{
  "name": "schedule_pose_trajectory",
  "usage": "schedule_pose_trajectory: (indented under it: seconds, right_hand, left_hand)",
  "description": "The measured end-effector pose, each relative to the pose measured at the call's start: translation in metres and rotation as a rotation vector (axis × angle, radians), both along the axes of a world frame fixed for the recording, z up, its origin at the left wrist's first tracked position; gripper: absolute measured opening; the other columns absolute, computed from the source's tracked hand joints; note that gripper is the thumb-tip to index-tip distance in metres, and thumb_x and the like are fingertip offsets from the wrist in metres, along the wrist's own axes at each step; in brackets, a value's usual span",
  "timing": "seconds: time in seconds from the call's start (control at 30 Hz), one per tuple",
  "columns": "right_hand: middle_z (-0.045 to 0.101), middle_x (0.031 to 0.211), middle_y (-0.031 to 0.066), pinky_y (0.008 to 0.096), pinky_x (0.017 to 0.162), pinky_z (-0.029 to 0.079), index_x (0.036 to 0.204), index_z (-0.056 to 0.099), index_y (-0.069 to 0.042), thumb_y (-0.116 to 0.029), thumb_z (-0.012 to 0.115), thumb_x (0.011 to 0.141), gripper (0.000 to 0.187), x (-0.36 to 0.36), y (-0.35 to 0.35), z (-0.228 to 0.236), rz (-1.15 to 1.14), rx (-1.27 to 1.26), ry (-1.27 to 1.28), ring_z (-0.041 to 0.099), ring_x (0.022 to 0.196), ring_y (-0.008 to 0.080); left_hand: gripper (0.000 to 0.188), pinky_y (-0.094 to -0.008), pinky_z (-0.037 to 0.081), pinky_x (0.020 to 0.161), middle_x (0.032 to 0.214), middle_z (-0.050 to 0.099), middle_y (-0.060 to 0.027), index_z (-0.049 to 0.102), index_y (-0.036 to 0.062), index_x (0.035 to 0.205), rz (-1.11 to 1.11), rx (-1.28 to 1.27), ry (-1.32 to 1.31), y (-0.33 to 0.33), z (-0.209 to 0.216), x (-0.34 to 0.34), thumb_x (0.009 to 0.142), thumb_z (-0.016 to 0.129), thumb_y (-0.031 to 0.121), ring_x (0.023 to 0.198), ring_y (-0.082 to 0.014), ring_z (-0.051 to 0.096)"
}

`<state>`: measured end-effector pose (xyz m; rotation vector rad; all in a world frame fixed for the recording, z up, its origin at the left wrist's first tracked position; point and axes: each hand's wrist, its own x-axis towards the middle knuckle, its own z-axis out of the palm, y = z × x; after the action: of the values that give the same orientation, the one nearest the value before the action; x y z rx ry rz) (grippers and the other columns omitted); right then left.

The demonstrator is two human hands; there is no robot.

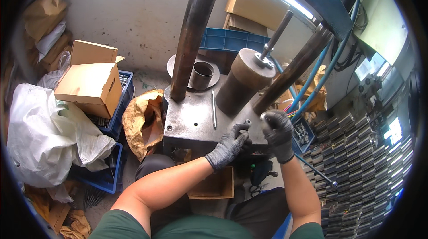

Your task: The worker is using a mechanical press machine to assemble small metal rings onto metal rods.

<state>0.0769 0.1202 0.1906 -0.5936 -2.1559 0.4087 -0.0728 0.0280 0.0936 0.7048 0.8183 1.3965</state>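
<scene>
Both my hands wear dark grey gloves and meet above the front edge of a steel press table [183,116]. My left hand [229,146] is closed, thumb and fingers pinching a small round metal sleeve [248,122] that points upward. Just right of it, my right hand [278,134] is curled, and a small shiny metal end [264,117] shows at its fingertips; its kind is unclear. A slim metal rod [214,110] lies on the table left of my hands. Behind them stands a thick dark steel cylinder [243,81] under a threaded shaft [279,33].
Steel columns [194,34] rise from the table. A metal ring [202,75] sits at its back. Left are a brown paper bag [143,123], a cardboard box [91,83] and blue crates [117,167]. Many stacked metal rods [352,172] fill the right, beside a ball-ended lever [333,183].
</scene>
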Motion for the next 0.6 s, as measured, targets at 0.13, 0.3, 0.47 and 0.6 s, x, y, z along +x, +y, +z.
schedule_pose_trajectory:
  seconds: [0.13,0.3,0.47,0.6]
  right_hand:
    - [0.068,0.108,0.0108,0.0303,0.085,0.057,0.107,0.073,-0.001,-0.005,0.073,0.092,0.015,-0.038,0.061,0.060,-0.060,0.169,0.119,0.069,0.093,0.0196]
    - [0.069,0.113,0.0156,0.0355,0.093,0.056,0.114,0.074,0.000,-0.010,0.070,0.094,0.023,-0.080,0.126,0.083,-0.243,0.185,-0.078,0.070,0.105,0.0274]
    - [0.071,0.120,0.0203,0.0390,0.104,0.050,0.119,0.074,-0.003,-0.015,0.064,0.096,0.027,-0.093,0.122,0.094,-0.290,0.070,-0.240,0.066,0.115,0.0346]
    - [0.071,0.124,0.0196,0.0376,0.106,0.049,0.124,0.072,-0.004,-0.014,0.061,0.098,0.030,-0.094,0.131,0.087,-0.238,-0.027,-0.217,0.066,0.119,0.0329]
  left_hand:
    - [0.033,-0.0328,0.053,0.092,0.104,0.067,-0.0084,0.052,0.0044,0.138,0.148,0.170,0.488,0.009,-0.024,0.007,0.106,0.055,0.014,0.099,-0.0169,0.065]
    - [0.035,-0.0383,0.052,0.097,0.109,0.070,-0.0174,0.058,0.0021,0.134,0.126,0.253,0.802,0.008,-0.024,0.007,0.104,0.058,0.020,0.105,-0.0231,0.067]
    - [0.037,-0.0396,0.051,0.098,0.111,0.071,-0.0177,0.061,0.0009,0.132,0.017,0.192,0.782,-0.002,-0.007,0.006,0.102,0.061,0.022,0.107,-0.0259,0.068]
    - [0.038,-0.0393,0.051,0.098,0.117,0.070,-0.0179,0.061,0.0011,0.134,0.029,0.237,0.845,-0.003,-0.015,0.006,0.102,0.061,0.023,0.110,-0.0264,0.066]
